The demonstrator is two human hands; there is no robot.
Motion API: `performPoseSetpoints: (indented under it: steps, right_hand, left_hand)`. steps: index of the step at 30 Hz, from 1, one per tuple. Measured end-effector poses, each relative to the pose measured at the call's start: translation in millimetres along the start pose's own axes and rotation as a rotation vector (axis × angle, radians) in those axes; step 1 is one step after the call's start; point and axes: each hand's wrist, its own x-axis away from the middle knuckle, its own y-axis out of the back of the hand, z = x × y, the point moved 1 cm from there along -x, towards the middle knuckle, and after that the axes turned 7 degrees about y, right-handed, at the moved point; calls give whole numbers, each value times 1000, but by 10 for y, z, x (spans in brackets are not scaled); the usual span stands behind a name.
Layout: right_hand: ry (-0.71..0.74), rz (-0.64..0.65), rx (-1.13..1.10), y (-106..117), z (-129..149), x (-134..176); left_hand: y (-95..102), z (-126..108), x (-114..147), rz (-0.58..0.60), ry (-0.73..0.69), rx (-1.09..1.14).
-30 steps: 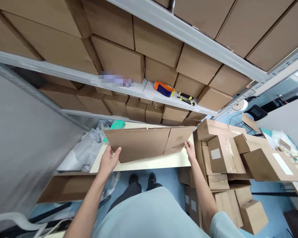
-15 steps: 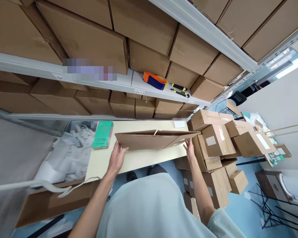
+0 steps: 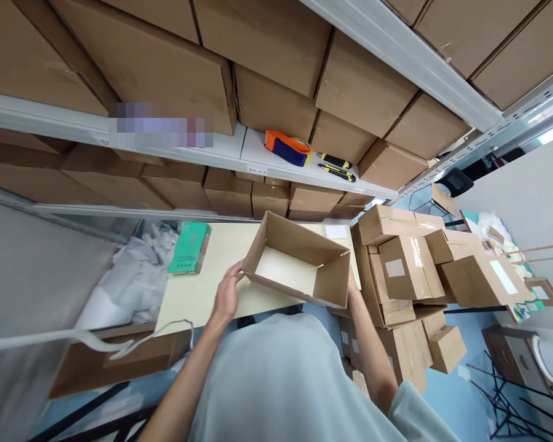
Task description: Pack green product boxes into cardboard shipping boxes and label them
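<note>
A cardboard box [image 3: 299, 236], spread into a rectangular frame, is held tilted over the cream table [image 3: 184, 307]. Its four walls stand apart, and a pale surface like the tabletop shows inside. My left hand [image 3: 229, 293] grips the box's left corner, with the fingers partly behind the wall. At the right end, my right hand [image 3: 352, 287] holds the box from outside; its fingers are mostly hidden by the cardboard. Left of the box, a green packet [image 3: 190, 247] lies on the table.
Above the table, shelves [image 3: 221, 144] carry rows of cartons, an orange and blue tape dispenser [image 3: 286, 147] and yellow-black box cutters [image 3: 336, 172]. Stacked cartons [image 3: 410, 267] crowd the right side. White wrapping material [image 3: 124, 276] lies at left, near a pale cable [image 3: 87, 339]. A white card [image 3: 335, 232] rests on the table.
The cardboard box has gone from folded nearly flat to opened out, its inside now facing up. My hands have moved slightly closer together, the left one shifting right.
</note>
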Motion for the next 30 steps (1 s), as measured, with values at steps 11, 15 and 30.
performPoseSetpoints:
  steps: [11, 15, 30]
  right_hand:
    - [-58, 62, 229, 679, 522, 532]
    - [24, 63, 411, 562, 657, 584]
    - [415, 122, 960, 161, 1182, -244]
  left_hand:
    - [170, -1365, -133, 65, -57, -555]
    - [81, -1395, -105, -48, -50, -627]
    - [-43, -1360, 135, -406, -156, -553]
